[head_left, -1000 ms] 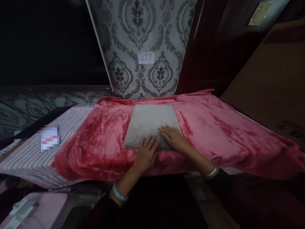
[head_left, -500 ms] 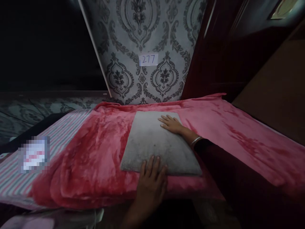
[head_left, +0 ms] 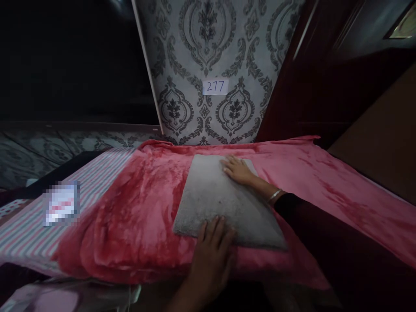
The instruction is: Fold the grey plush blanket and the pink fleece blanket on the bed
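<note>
A grey, fuzzy, roughly rectangular piece of cloth [head_left: 221,195], perhaps a mat, lies flat on a red and pink plush blanket [head_left: 136,208]. My left hand [head_left: 214,249] rests at its near edge, fingers stretched onto the cloth. Near the far right corner, my right hand [head_left: 238,170] lies flat with its fingers spread, slightly blurred. A bracelet [head_left: 275,195] circles the right wrist below a dark sleeve. Neither hand grasps anything.
Striped fabric [head_left: 84,186] shows left of the blanket, bearing a pixelated item [head_left: 61,203]. A dark screen [head_left: 71,65] stands at the back left. Paper marked 277 [head_left: 215,87] is on patterned wallpaper [head_left: 208,47]. Dark red panelling [head_left: 302,95] stands at right.
The view has turned slightly left, so the scene sits further right. Both hands stay on the grey cloth, with the right fingers blurred by a small movement.
</note>
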The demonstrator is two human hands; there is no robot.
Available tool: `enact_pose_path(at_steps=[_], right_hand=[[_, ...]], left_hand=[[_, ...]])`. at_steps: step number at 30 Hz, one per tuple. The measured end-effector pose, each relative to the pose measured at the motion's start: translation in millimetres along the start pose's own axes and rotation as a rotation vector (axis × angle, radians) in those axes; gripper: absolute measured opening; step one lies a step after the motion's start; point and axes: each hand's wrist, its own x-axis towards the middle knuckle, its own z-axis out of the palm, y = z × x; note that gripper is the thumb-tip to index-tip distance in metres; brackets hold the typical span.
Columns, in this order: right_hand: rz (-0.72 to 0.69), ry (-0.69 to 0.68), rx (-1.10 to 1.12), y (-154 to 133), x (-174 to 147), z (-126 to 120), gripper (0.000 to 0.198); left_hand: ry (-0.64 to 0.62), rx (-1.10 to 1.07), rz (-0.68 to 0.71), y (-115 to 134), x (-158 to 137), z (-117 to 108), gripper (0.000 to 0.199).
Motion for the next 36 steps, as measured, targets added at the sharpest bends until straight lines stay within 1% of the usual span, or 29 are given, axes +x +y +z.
enact_pose_path(at_steps=[1,3,4,5,6,8,10,13,16,18,21,24,27,29,31,32,34,36], right_hand=[[-0.114,-0.009,0.004,-13.6,-9.5,1.4,0.059],[-0.366,-0.073,0.014,-36.6,-27.2,7.5,0.058],[-0.461,-0.11,0.017,-44.4,-33.2,11.3,0.058],[-0.51,-0.142,0.016,-48.9,-36.0,14.9,0.059],[-0.508,-0.161,0.013,-50.2,-35.1,17.8,0.06],[-0.423,-0.157,0.01,-44.4,-22.5,21.2,0.063],[-0.321,-0.139,0.014,-32.1,1.1,22.0,0.063],[-0.205,-0.112,0.005,-12.9,41.9,22.5,0.063],[-0.119,-0.086,-0.01,0.5,73.1,25.6,0.063],[-0.087,-0.069,-0.004,6.5,85.2,29.0,0.064],[-0.068,-0.067,0.013,12.7,92.4,34.1,0.064],[-0.071,-0.068,0.019,14.6,92.6,33.9,0.064],[-0.055,-0.077,0.016,7.3,89.2,24.2,0.064],[-0.035,-0.071,0.016,-5.7,82.1,14.6,0.064],[-0.05,-0.047,0.02,-25.0,67.6,7.0,0.063],[-0.093,-0.033,0.023,-36.3,57.3,5.1,0.062],[-0.275,-0.03,0.035,-59.1,32.5,6.3,0.06],[-0.523,-0.079,0.055,-77.8,8.2,12.8,0.058]], left_hand=[[0.017,-0.005,-0.02,-3.9,0.3,-2.1,0.049],[0.024,0.016,-0.068,-11.5,-0.9,-2.9,0.049],[0.01,0.038,-0.08,-14.7,-2.3,-1.8,0.05],[-0.013,0.066,-0.081,-17.2,-4.3,0.0,0.053],[-0.037,0.093,-0.076,-19.1,-6.6,2.1,0.056],[-0.063,0.14,-0.057,-21.1,-11.3,6.0,0.062],[-0.083,0.171,-0.044,-21.6,-14.9,7.7,0.066],[-0.131,0.188,-0.031,-20.9,-17.4,7.9,0.067],[-0.137,0.152,-0.096,-18.1,-18.3,10.5,0.064],[-0.126,0.122,-0.136,-15.8,-19.1,13.9,0.063],[-0.115,0.116,-0.147,-14.1,-20.2,17.7,0.065],[-0.097,0.123,-0.133,-14.9,-20.0,16.4,0.067],[-0.088,0.122,-0.108,-15.4,-17.3,10.1,0.063],[-0.104,0.109,-0.105,-15.1,-14.5,4.1,0.061],[-0.106,0.079,-0.102,-15.6,-12.0,-2.4,0.059],[-0.089,0.059,-0.098,-16.8,-11.1,-5.9,0.058],[-0.03,0.025,-0.094,-22.0,-10.7,-12.7,0.055],[0.006,0.022,-0.104,-30.3,-12.4,-18.5,0.055]])
